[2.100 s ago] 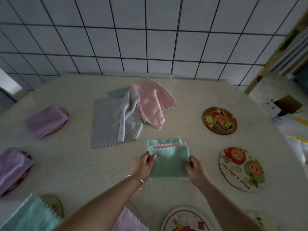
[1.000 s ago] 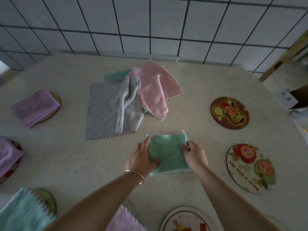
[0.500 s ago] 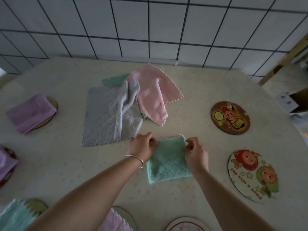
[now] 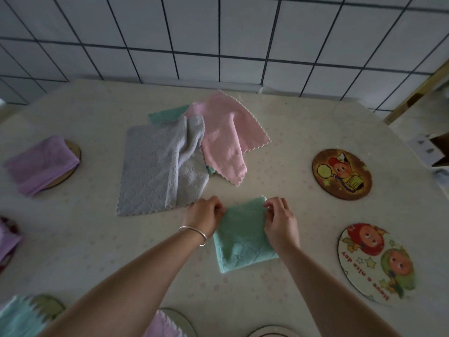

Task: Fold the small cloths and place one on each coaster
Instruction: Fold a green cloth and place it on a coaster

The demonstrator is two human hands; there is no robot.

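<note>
A folded green cloth point(image 4: 243, 239) lies flat on the table in front of me. My left hand point(image 4: 204, 215) pinches its far left corner and my right hand point(image 4: 279, 220) pinches its far right corner. Behind it lie unfolded cloths: a grey one point(image 4: 158, 166), a pink one point(image 4: 226, 137) and a green one point(image 4: 167, 114) partly under them. Two bare picture coasters sit at the right, a dark one point(image 4: 342, 173) and a pale one point(image 4: 375, 263). A folded purple cloth point(image 4: 41, 164) rests on a coaster point(image 4: 73, 154) at the left.
More coasters with folded cloths line the near and left edges: a teal cloth point(image 4: 19, 319), a purple cloth point(image 4: 7, 239), a pink-purple cloth point(image 4: 162, 327). A tiled wall point(image 4: 218, 37) backs the table. A cardboard box point(image 4: 435, 152) stands off the table at the right.
The green cloth was folded smaller and smoothed flat. Both hands have moved from its near sides up to its far corners and now pinch them.
</note>
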